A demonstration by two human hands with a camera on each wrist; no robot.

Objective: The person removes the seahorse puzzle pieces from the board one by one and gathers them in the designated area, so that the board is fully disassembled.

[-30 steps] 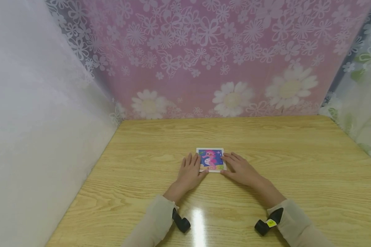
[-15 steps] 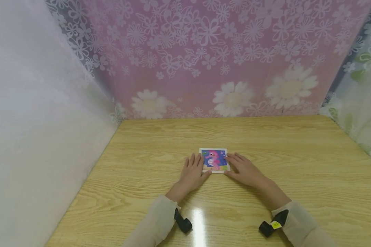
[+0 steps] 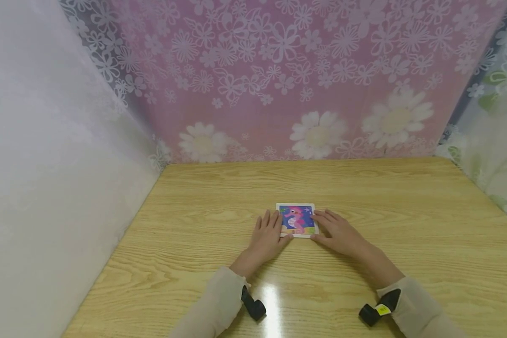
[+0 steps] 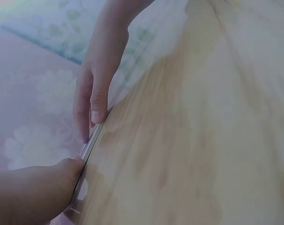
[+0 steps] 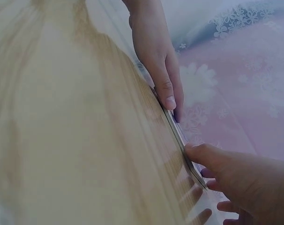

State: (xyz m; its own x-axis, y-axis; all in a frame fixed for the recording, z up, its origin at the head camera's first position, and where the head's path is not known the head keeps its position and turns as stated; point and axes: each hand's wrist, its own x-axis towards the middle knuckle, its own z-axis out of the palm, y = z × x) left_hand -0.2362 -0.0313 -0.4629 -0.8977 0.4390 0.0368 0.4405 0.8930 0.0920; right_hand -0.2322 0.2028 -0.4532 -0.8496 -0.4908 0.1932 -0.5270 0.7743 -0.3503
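Note:
A flat square picture with a white border and a pink seahorse on blue (image 3: 296, 219) lies on the wooden table between both hands. My left hand (image 3: 267, 240) rests at its left side, fingers extended over the left border and thumb at the near edge. On the right, my right hand (image 3: 342, 237) touches the right border with its fingertips, thumb at the near right corner. The left wrist view shows the thin picture edge-on (image 4: 91, 144) between the left hand (image 4: 34, 194) and the right hand (image 4: 100, 70). In the right wrist view the same edge (image 5: 175, 131) shows.
The wooden table (image 3: 203, 197) reaches back to a pink floral curtain (image 3: 253, 94). A white curtain (image 3: 59, 164) runs along the left side, and a pale leafy one (image 3: 494, 164) along the right. Each sleeve carries a black strap device at the wrist.
The seahorse picture has slid a little to the right across the table, with both hands moving alongside and keeping contact with it.

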